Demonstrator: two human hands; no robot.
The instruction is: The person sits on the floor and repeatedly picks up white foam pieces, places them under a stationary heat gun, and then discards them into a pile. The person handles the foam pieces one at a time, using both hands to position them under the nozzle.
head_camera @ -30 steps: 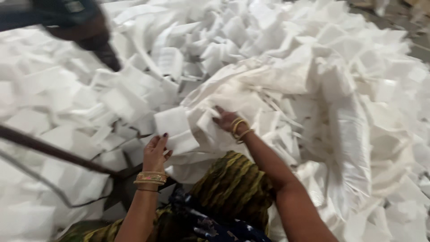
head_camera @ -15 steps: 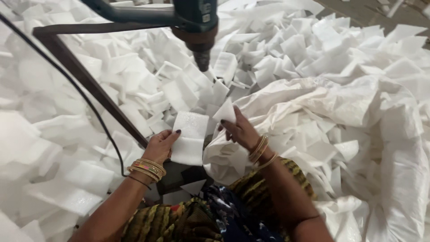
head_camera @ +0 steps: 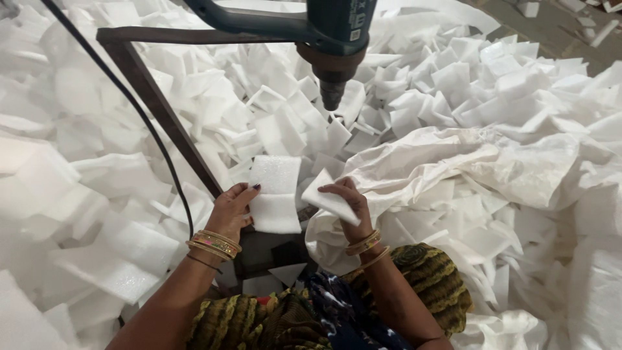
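Note:
My left hand (head_camera: 230, 210) grips the left edge of a white rectangular foam sheet (head_camera: 276, 194), held flat under the nozzle of a dark green power tool (head_camera: 335, 40) fixed on a metal frame (head_camera: 159, 104). My right hand (head_camera: 347, 199) holds a second, smaller white foam piece (head_camera: 327, 200) just to the right, tilted, next to the first sheet. Both wrists carry gold bangles. The tool's tip (head_camera: 332, 97) hangs well above the foam sheet, apart from it.
Heaps of white foam pieces (head_camera: 103, 194) cover the area on the left and at the back. A large white woven sack (head_camera: 479, 168) full of foam lies on the right. A black cable (head_camera: 139, 116) runs down the frame.
The view has shifted, so the mounted tool sits nearer the top centre. Both hands have brought their foam pieces closer in below the tool, with the larger sheet now flatter.

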